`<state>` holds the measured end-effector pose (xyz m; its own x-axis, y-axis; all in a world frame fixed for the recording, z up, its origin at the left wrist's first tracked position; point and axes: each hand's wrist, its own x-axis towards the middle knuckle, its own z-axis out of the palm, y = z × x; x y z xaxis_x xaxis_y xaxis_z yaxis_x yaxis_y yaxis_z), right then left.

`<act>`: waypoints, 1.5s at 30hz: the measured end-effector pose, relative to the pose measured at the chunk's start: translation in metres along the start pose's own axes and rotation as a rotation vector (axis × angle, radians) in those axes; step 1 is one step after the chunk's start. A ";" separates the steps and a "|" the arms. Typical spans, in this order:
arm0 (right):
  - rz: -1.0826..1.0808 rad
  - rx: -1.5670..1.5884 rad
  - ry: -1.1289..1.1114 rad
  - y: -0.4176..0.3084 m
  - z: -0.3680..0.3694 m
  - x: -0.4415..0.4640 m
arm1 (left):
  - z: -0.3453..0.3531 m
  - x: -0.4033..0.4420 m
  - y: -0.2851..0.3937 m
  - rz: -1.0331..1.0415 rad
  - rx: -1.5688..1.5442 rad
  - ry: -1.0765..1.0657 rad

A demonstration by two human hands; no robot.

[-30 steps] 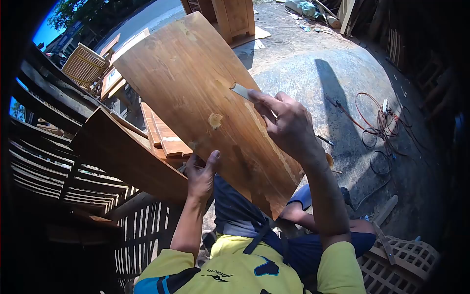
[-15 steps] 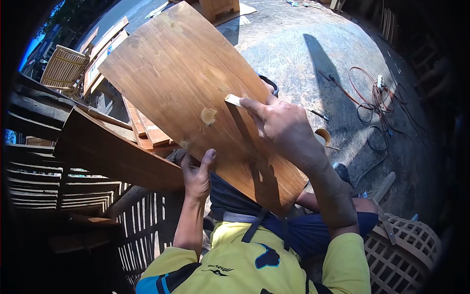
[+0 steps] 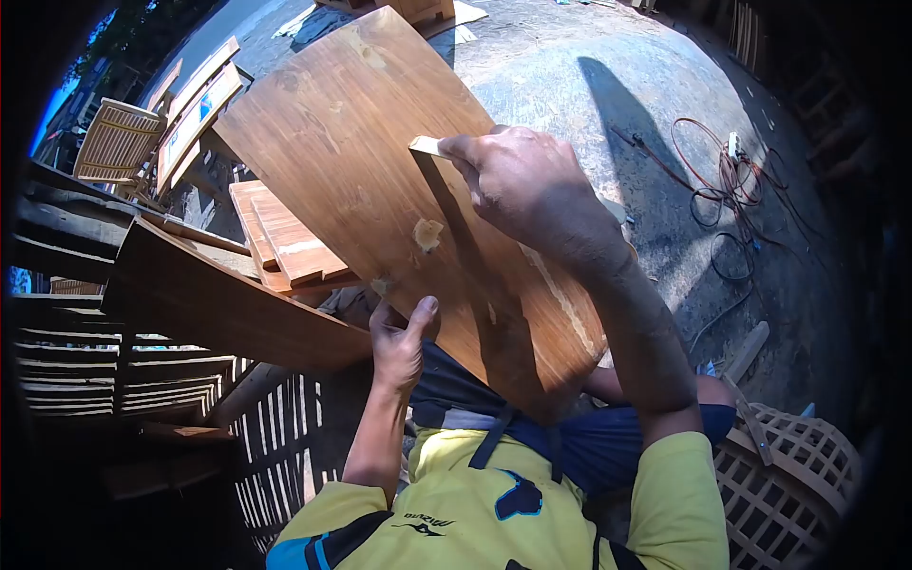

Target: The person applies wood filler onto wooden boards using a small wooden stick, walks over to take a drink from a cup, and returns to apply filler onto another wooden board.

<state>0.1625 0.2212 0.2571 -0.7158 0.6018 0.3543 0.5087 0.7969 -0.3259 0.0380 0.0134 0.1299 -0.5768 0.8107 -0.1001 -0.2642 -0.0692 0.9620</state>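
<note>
A brown wooden board (image 3: pixel 323 152) lies tilted across my lap, marked with pale filler patches (image 3: pixel 427 235) and a long light streak near its right edge. My left hand (image 3: pixel 399 342) grips the board's lower left edge, thumb on top and fingers hidden underneath. Above the board's right side, my right hand (image 3: pixel 532 185) is closed around a pale flat wooden strip (image 3: pixel 427 145), like a spatula. The strip's end is over the upper middle of the board, and the dark shadow of strip and hand falls down the grain. Whether the tip touches the wood I cannot tell.
At left stand a curved dark panel (image 3: pixel 228 304), stacked boards (image 3: pixel 285 233) and a slatted wooden piece (image 3: pixel 123 142). Coiled cords (image 3: pixel 736 185) lie on the concrete floor (image 3: pixel 532 81) at right. A lattice-backed wooden piece (image 3: pixel 793 465) sits at lower right.
My right hand has moved up and left with the strip, away from the filler patch. The board has shifted slightly right and down, my left hand moving with it.
</note>
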 end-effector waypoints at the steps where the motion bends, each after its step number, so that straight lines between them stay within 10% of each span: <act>1: -0.002 -0.011 -0.066 0.002 0.003 -0.003 | -0.006 0.000 -0.002 -0.012 0.016 -0.021; 13: 0.124 -0.040 -0.310 0.003 -0.003 -0.093 | -0.006 0.003 -0.011 -0.045 -0.033 0.003; 23: -0.062 -0.004 0.117 0.012 0.002 -0.015 | 0.009 0.002 -0.009 -0.029 -0.016 -0.021; 45: 0.013 -0.139 -0.109 0.010 0.007 -0.074 | -0.006 0.013 -0.027 -0.067 -0.051 -0.102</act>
<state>0.2171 0.1841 0.2214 -0.7523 0.6092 0.2509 0.5746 0.7930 -0.2025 0.0330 0.0228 0.1014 -0.4755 0.8693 -0.1347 -0.3396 -0.0401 0.9397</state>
